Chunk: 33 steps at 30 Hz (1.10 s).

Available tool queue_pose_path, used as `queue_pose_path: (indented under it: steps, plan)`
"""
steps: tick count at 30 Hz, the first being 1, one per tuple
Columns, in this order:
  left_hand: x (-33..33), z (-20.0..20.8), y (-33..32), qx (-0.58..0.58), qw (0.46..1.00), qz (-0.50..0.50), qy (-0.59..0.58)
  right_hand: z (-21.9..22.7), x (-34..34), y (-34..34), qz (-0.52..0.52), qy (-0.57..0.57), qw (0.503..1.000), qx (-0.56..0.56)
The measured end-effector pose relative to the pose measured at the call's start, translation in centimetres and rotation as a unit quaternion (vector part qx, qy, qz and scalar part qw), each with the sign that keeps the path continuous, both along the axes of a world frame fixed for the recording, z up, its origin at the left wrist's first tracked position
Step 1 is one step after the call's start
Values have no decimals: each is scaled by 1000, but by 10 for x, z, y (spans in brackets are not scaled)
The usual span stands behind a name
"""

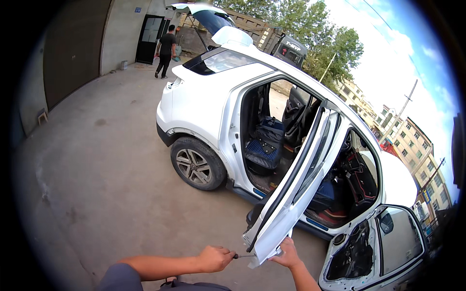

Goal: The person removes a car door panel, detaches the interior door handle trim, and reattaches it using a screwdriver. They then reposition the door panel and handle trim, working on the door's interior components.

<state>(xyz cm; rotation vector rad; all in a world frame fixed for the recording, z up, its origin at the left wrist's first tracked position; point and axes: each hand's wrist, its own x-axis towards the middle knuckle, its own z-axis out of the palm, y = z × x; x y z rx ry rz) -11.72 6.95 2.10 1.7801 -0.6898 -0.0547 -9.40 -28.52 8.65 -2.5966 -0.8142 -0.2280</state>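
Observation:
My left hand (216,258) is closed around the handle of a screwdriver (237,256). Its thin shaft points right and meets the lower end of the white car's rear door (276,234). On the other side of that end, my right hand (288,253) grips the door's edge, thumb and fingers bent round it. The door stands swung out from the white car (218,102), seen nearly edge-on. Whether the screwdriver's tip sits in a screw or a gap is too small to tell.
The front door (357,250), its inner panel off, hangs open at right. Blue-striped seats (264,148) show inside the car. The tailgate (206,17) is raised. Farther off, a person in dark clothes (166,51) is near a doorway, and a truck (290,51) stands behind the car.

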Motion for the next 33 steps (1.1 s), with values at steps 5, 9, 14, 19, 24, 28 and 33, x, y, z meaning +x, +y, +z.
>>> queue_pose_path:
  steps: [5,9,14,19,24,28,33]
  plan:
    - [31,0,14,-187,691,-97,692,2,-2,2,2,-9,1000,5]
    - [42,-24,19,-53,822,-243,513,-3,3,4,4,-14,1000,7]
    - [-7,30,11,243,930,-15,-276,-7,-4,-5,-11,-2,1000,0]
    - [7,-5,10,-50,968,-54,240,1,0,6,-2,-16,1000,9]
    - [34,-28,19,-49,901,-182,390,1,3,8,2,-20,1000,21]
    - [-4,9,8,47,997,15,-61,-3,-1,4,-4,-21,1000,8]
    - [-3,14,0,-73,907,-25,413,-3,-1,2,0,-20,1000,18]
